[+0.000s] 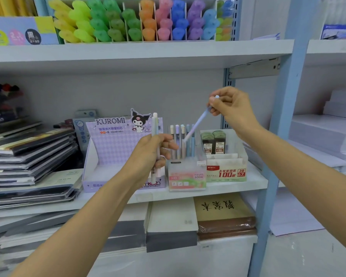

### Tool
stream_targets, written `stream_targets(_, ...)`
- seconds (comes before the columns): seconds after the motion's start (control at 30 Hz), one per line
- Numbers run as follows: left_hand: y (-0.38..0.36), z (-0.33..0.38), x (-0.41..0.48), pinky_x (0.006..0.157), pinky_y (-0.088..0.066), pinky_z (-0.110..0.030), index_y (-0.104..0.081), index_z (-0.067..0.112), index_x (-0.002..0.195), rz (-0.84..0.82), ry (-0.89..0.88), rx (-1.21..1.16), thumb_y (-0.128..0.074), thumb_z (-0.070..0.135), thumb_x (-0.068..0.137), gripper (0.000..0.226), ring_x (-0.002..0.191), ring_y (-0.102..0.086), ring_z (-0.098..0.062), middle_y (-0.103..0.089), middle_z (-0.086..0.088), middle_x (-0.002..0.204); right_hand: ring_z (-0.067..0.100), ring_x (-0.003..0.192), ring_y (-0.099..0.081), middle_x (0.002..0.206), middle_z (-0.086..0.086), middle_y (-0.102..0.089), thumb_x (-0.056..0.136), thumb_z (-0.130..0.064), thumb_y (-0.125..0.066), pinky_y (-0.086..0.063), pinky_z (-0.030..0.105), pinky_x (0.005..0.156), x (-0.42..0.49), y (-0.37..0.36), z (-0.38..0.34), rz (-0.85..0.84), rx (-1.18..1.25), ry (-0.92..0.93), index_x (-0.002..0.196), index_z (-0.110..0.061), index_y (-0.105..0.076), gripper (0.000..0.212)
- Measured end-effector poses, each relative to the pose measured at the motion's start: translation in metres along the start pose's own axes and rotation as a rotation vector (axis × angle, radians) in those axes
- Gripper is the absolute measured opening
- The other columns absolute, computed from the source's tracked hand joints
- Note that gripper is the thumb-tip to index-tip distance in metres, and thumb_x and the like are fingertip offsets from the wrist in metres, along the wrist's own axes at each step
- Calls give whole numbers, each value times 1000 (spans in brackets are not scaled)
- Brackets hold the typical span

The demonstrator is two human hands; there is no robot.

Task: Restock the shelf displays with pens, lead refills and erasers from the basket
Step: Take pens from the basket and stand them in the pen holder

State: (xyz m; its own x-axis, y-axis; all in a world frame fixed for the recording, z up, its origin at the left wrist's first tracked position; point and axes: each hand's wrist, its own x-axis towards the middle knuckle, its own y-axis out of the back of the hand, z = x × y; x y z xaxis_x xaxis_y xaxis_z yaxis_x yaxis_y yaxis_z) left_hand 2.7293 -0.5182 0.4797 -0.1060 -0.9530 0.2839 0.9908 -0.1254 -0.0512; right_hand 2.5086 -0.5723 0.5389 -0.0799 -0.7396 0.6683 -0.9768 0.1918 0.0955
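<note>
My right hand [231,108] pinches the top of a pale blue pen [198,122], which slants down with its tip in the clear pen holder [186,172] on the middle shelf. Several pastel pens [180,140] stand upright in that holder. My left hand [150,154] grips a small bunch of white and pale pens [155,124] upright, just left of the holder. Black lead refill packs [213,143] stand in a clear display box [228,170] right of the holder. A purple Kuromi display box [112,140] sits behind my left hand. No basket is in view.
Stacked notebooks [28,156] fill the shelf's left side. Coloured highlighters [140,21] line the shelf above. More notebooks [224,214] lie on the shelf below. A blue upright post [278,136] stands at right, with white paper stacks [328,136] beyond it.
</note>
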Motion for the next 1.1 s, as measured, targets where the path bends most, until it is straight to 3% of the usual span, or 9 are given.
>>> stream_targets(0.07,1,-3,-4,41,-38,-18,-62,6,95,-65,-47,34,-38,19,104,28,53,-58,-14,-71,-8,72,19,70,-67,82,11,-69,89,-6,-65,-56,28,69,0,-5,7,-20,-131,21,90,-13,-63,7)
stream_targets(0.23,3,-7,-10,53,-54,-25,-65,12,105,-103,-90,129,-41,31,103,31,62,-70,-27,-58,-4,54,9,73,-67,80,0,-69,87,-13,-69,-54,17,70,-13,-26,31,-113,-369,93,89,-19,-67,7)
stream_targets(0.33,6,-10,-8,43,-44,-22,-65,17,110,-84,-78,181,-41,37,102,31,44,-55,-18,-42,3,51,2,74,-63,81,-4,-68,88,-17,-68,-53,18,76,-16,-30,37,-162,-471,154,92,-17,-68,4)
stream_targets(0.47,8,-17,-4,37,-26,-18,-60,18,115,-79,-18,172,-44,36,102,28,42,-30,-10,-29,10,54,5,74,-63,79,-6,-68,89,-18,-67,-56,24,77,-10,-24,35,-233,-544,183,92,-18,-68,3)
stream_targets(0.53,7,-18,-2,37,-24,-19,-58,17,113,-63,20,141,-44,32,101,23,43,-28,-10,-29,10,55,7,72,-64,78,-5,-67,89,-18,-68,-57,26,75,-7,-24,35,-259,-542,170,93,-17,-67,4)
stream_targets(0.67,7,-18,-1,37,-26,-19,-46,11,99,-64,34,119,-45,26,99,15,43,-31,-11,-35,5,60,-4,64,-59,75,-7,-64,85,-19,-72,-47,6,63,-5,-34,40,-236,-486,154,98,-21,-56,21)
stream_targets(0.77,8,-20,-3,38,-30,-18,-55,11,97,-96,-12,126,-42,27,102,21,45,-39,-11,-44,5,61,-10,64,-54,77,-7,-62,83,-19,-75,-39,2,60,-4,-39,46,-178,-486,174,89,-19,-60,17)
stream_targets(0.97,10,-21,-3,43,-39,-23,-68,16,96,-122,-74,107,-43,30,103,30,49,-47,-14,-48,2,60,10,86,-50,95,-1,-55,85,-27,-72,-38,21,73,-9,-42,60,-104,-605,190,90,-14,-68,15)
stream_targets(1.1,9,-20,-5,47,-43,-23,-69,17,103,-115,-99,136,-43,34,102,30,50,-50,-15,-49,2,59,9,96,-46,104,1,-52,90,-31,-65,-41,27,86,-11,-39,55,-175,-632,100,103,-17,-71,20)
